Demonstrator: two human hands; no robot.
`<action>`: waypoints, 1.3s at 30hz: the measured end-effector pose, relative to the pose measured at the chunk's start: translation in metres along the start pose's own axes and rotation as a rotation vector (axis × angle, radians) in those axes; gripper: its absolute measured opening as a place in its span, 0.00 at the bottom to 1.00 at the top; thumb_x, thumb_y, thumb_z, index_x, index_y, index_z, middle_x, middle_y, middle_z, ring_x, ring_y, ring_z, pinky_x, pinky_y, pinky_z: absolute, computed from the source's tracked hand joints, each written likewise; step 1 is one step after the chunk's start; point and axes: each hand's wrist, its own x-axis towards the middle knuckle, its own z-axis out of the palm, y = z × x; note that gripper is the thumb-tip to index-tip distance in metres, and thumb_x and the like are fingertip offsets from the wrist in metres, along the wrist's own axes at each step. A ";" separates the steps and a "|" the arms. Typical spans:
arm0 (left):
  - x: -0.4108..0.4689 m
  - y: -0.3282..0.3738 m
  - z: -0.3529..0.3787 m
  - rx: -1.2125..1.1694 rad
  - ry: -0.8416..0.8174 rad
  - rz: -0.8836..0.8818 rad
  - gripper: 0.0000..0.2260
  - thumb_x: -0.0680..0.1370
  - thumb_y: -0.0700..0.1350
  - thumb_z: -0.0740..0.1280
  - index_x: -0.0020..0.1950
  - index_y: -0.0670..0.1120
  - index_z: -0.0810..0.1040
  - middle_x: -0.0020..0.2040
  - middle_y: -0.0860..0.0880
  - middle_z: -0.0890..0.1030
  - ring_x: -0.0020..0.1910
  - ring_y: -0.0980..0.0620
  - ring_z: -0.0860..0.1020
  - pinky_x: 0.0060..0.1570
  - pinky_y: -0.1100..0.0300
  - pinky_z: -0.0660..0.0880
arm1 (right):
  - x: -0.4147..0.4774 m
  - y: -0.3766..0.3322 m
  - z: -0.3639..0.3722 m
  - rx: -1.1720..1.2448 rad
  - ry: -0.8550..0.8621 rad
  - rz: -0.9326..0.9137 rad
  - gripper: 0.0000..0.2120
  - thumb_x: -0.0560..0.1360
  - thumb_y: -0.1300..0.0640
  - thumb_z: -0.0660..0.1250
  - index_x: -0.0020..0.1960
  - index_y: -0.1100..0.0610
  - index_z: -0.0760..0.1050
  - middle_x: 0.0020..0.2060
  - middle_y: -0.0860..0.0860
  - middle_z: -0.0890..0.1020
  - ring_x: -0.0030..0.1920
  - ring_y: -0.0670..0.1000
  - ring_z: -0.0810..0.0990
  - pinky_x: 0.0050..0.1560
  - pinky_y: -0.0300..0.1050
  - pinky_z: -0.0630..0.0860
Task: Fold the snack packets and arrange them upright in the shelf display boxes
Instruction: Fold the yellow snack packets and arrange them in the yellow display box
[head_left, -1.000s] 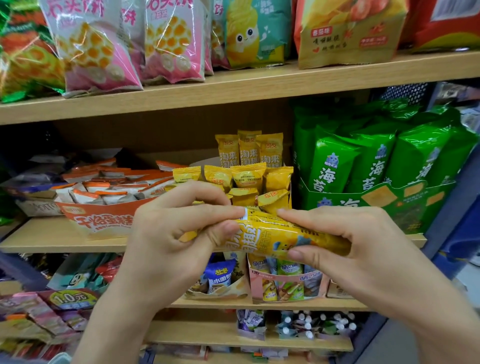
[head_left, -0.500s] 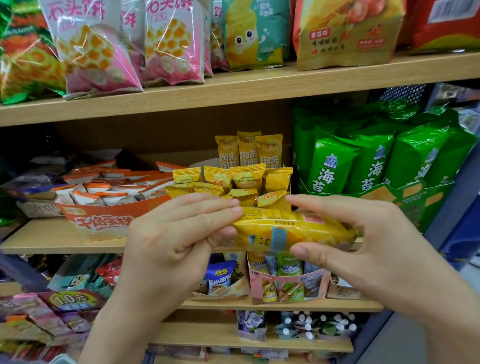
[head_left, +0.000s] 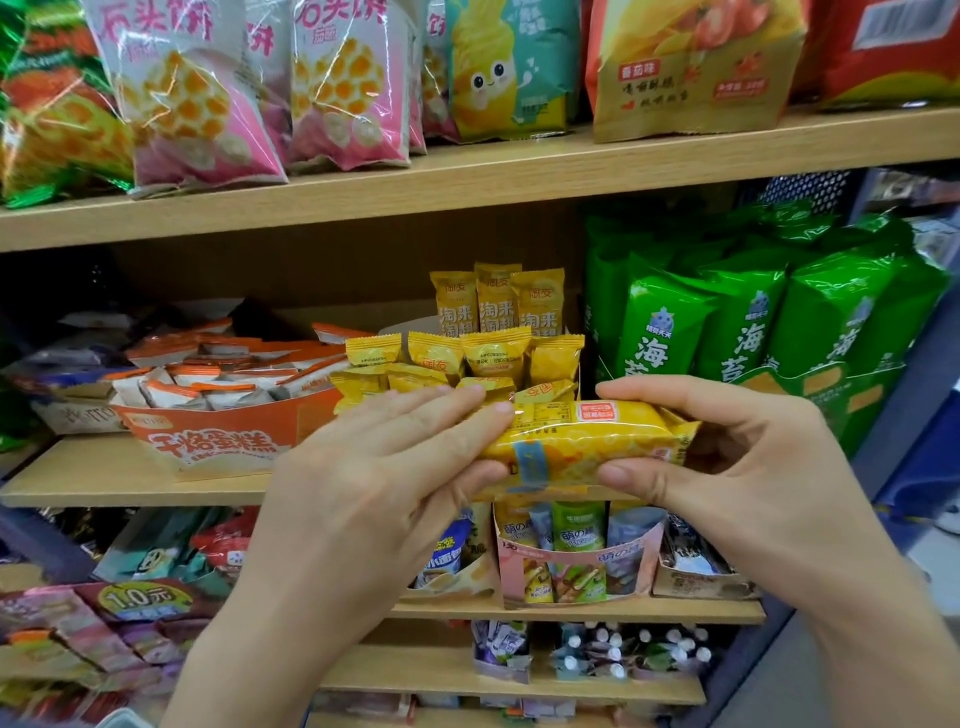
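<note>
In the head view, a yellow snack packet (head_left: 582, 441) lies level in the air before the middle shelf (head_left: 130, 473), just in front of the upright yellow packets (head_left: 493, 353). The left hand (head_left: 395, 467) pinches its left end, fingers (head_left: 457, 415) flat on top and thumb beneath. The right hand (head_left: 753, 467) pinches the right end the same way.

We hold the packet (head_left: 587, 441) crosswise before the middle shelf (head_left: 104, 475) — left hand (head_left: 374, 483) at its left end, right hand (head_left: 737, 467) at its right. Behind it, small packets (head_left: 493, 353) stand in rows on that shelf — a box (head_left: 218, 441) to their left, seaweed packs (head_left: 748, 322) to their right.
</note>
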 end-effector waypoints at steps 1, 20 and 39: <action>0.000 0.001 0.001 -0.009 0.000 -0.002 0.16 0.79 0.52 0.61 0.66 0.50 0.75 0.62 0.51 0.79 0.62 0.52 0.78 0.58 0.48 0.79 | 0.000 0.000 0.000 -0.002 0.002 -0.002 0.21 0.61 0.52 0.76 0.54 0.46 0.81 0.45 0.39 0.85 0.47 0.42 0.84 0.45 0.34 0.80; -0.005 0.031 0.025 -0.590 0.078 -0.239 0.22 0.80 0.46 0.66 0.74 0.53 0.68 0.69 0.60 0.74 0.69 0.60 0.71 0.64 0.64 0.72 | -0.001 -0.002 0.028 0.512 0.162 0.058 0.12 0.63 0.51 0.75 0.45 0.45 0.81 0.40 0.50 0.86 0.40 0.48 0.84 0.37 0.39 0.80; 0.011 0.049 0.024 -0.990 0.112 -0.565 0.12 0.68 0.56 0.72 0.46 0.53 0.79 0.45 0.47 0.82 0.45 0.48 0.81 0.44 0.52 0.82 | 0.002 -0.003 0.015 0.195 -0.118 0.032 0.15 0.66 0.47 0.76 0.49 0.48 0.75 0.44 0.55 0.82 0.46 0.62 0.80 0.47 0.68 0.77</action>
